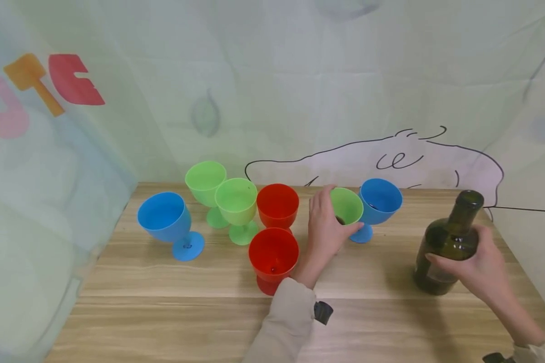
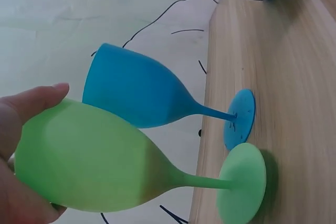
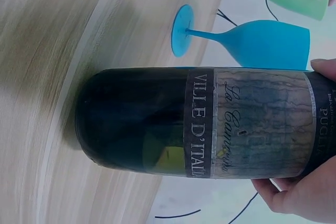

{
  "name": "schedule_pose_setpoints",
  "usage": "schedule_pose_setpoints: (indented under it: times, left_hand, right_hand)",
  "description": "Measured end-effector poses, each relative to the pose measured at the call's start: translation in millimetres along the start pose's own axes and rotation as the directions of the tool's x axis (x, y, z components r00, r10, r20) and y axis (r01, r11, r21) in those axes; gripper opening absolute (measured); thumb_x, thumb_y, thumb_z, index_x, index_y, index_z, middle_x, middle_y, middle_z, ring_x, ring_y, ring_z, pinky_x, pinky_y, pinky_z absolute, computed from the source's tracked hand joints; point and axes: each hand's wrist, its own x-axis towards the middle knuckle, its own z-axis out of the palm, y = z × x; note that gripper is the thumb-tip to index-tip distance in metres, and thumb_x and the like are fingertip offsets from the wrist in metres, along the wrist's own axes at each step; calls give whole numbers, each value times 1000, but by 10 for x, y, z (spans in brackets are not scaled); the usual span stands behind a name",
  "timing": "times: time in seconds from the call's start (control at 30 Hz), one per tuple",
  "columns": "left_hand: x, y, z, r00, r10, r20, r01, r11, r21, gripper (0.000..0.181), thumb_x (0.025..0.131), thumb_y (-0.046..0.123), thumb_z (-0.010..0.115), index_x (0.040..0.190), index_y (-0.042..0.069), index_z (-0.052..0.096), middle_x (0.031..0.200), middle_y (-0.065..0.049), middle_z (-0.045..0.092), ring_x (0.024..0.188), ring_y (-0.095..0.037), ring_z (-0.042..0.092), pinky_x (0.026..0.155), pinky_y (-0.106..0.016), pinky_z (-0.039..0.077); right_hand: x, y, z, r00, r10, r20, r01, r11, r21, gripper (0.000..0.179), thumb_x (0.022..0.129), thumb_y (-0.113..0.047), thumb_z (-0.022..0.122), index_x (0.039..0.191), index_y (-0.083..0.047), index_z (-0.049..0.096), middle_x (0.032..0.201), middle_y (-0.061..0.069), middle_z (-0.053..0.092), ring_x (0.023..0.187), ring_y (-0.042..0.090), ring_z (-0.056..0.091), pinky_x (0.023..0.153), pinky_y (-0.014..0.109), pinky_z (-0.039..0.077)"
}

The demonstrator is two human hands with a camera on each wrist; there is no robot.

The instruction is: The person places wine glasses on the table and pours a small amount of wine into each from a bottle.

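Observation:
My left hand (image 1: 323, 229) grips a green plastic goblet (image 1: 348, 204) around the upper part of its bowl, thumb on the near side. Its foot is at the wooden tabletop in the left wrist view, and something dark shows low inside the bowl. Just to its right stands a blue goblet (image 1: 381, 199), with a small dark patch inside. On the right side, my right hand (image 1: 481, 264) holds a dark green wine bottle (image 1: 440, 254) around its body, nearly upright. The bottle's label (image 3: 252, 121) faces the right wrist camera; its base is close to the tabletop.
Left of my left hand stand two red goblets (image 1: 273, 252), one behind the other. Beyond them are two more green goblets (image 1: 206, 184) and a blue goblet (image 1: 165, 219) at the far left. A printed cloth (image 1: 272, 101) hangs behind the wooden table (image 1: 172, 317).

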Motion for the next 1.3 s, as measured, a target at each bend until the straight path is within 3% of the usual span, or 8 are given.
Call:
schedule_pose_setpoints:
  times: [0.2,0.4,0.8,1.1,1.3]
  left_hand:
    - [103,-27,36,999,-45,-24,44,999,-23,83,66,23,83,131,9,34,125,-8,44,114,-21,40,80,-35,49]
    - [148,-81,111,999,-52,-15,51,998,-25,81,66,24,83,130,9,36,126,-7,43,115,-20,39,81,-35,48]
    - [276,-132,196,999,-29,-32,30,999,24,81,66,27,82,130,10,37,128,-6,44,119,-21,37,86,-36,46]
    - [343,-171,212,1000,-25,-3,25,998,-53,84,67,23,82,135,12,33,137,-7,35,122,-22,35,85,-35,48]
    - [355,-184,217,1000,-13,6,13,999,-40,88,67,26,82,137,12,31,144,-8,27,127,-23,29,89,-37,45]
  right_hand:
    - [-16,10,-17,1000,18,15,-18,1000,5,89,67,-20,80,128,10,23,109,36,41,93,50,45,69,55,37]
    - [-27,11,-26,999,25,28,-25,1000,13,89,68,-19,80,129,10,21,111,37,40,94,51,44,70,58,36]
    - [-35,26,-36,999,38,34,-39,999,15,91,68,-20,80,130,11,20,111,38,40,94,52,44,70,58,37]
    - [-31,16,-40,999,26,33,-26,999,19,91,68,-20,80,129,10,20,110,37,41,94,51,45,70,58,38]
    - [-33,12,-33,998,39,41,-40,999,9,92,69,-21,80,130,9,19,111,37,40,95,52,45,69,58,38]
